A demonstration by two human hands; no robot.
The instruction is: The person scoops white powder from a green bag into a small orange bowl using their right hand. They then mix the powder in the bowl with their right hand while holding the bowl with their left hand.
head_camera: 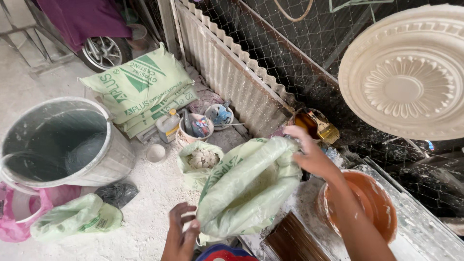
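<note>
the fingers of the right hand (313,155) are curled loosely over the upper rim of the open green sack (249,186), while the left hand (181,231) is held half open, its fingertips touching the sack's lower end. the sack is slung between both hands, its long axis slanting from lower left to upper right. an orange bowl (374,203) is set just beside the right forearm, and a metal bucket (63,145) stands well apart on the floor's left edge.
</note>
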